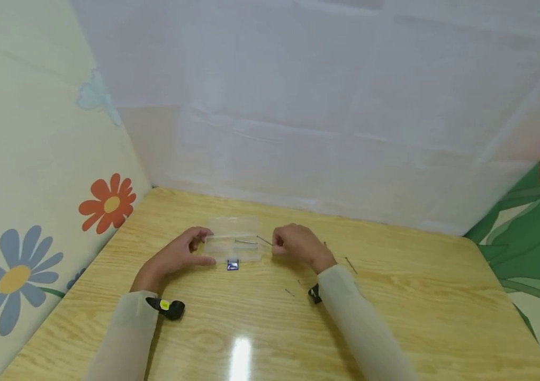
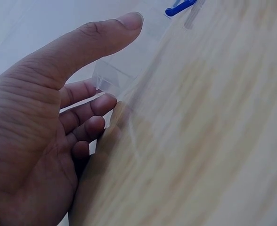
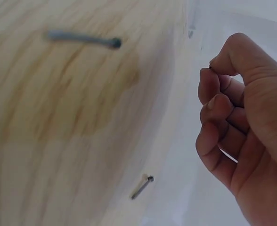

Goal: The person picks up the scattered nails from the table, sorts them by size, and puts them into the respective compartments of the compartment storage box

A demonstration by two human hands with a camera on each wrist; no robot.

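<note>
A clear plastic box (image 1: 213, 253) lies with its lid (image 1: 233, 224) raised at the back and a blue latch (image 1: 233, 265) at its front. My left hand (image 1: 181, 251) holds the box's left end, thumb at the front corner and fingers at the back; the left wrist view shows this hand (image 2: 39, 108) close up. One metal nail (image 1: 246, 242) lies inside the box. Right of the box, my right hand (image 1: 300, 244) pinches another nail (image 1: 264, 241), which points toward the box. In the right wrist view, thumb and forefinger of that hand (image 3: 244, 108) press together, hiding most of the nail.
More nails lie loose on the wooden table (image 1: 251, 312): a longer one (image 1: 351, 265) right of my right hand and a small one (image 1: 289, 292) nearer me. A white sheet (image 1: 298, 132) hangs behind the table, with flower-printed cloth (image 1: 41, 159) at the left.
</note>
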